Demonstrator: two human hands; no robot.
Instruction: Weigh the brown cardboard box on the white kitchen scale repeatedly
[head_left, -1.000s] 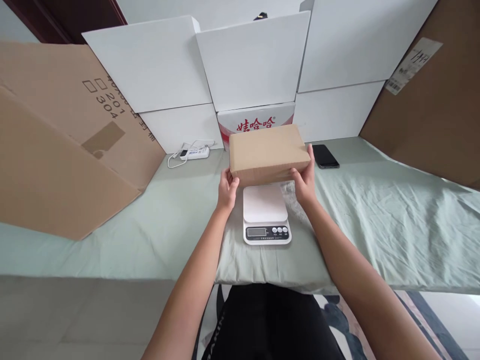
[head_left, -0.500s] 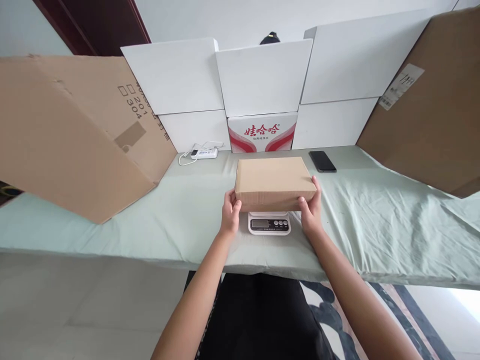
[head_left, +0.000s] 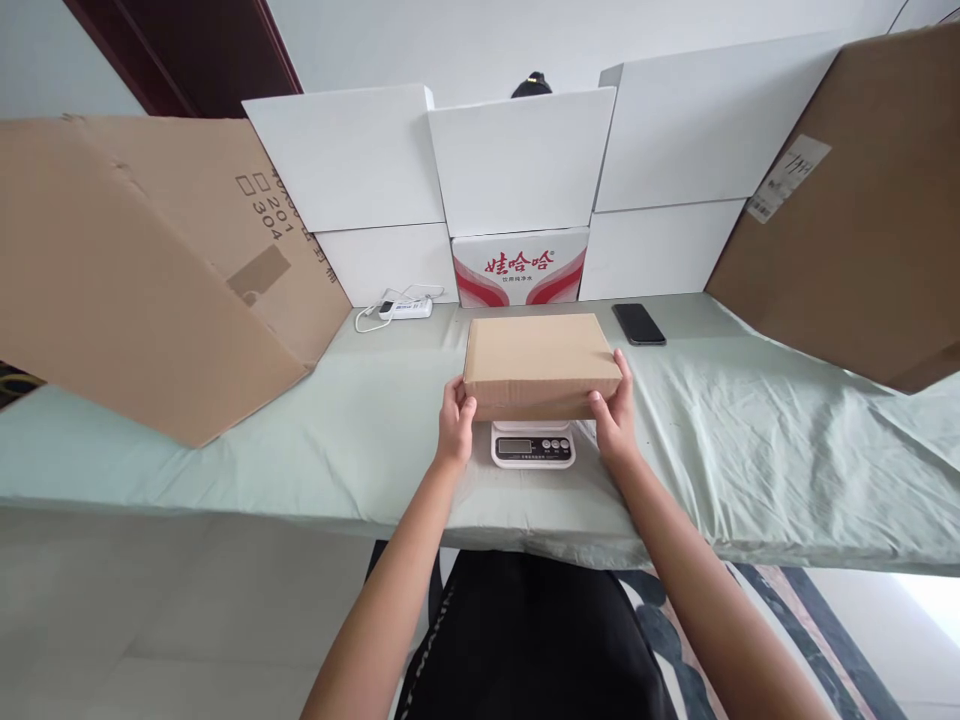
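Left hand [head_left: 455, 425], right hand [head_left: 616, 415] | gripping carton ends [head_left: 541, 350] | (thumbs frontward)

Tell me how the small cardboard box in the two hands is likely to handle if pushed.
The small cardboard box looks stiff, since its edges stay straight between both hands. Being flat and wide, it probably would slide rather than roll. It overhangs the scale, so an off-centre push might tip it.

Indoor room, kind unclear | plain wall [head_left: 420, 40] | tiled floor [head_left: 187, 610] | cloth-covered table [head_left: 382, 420]
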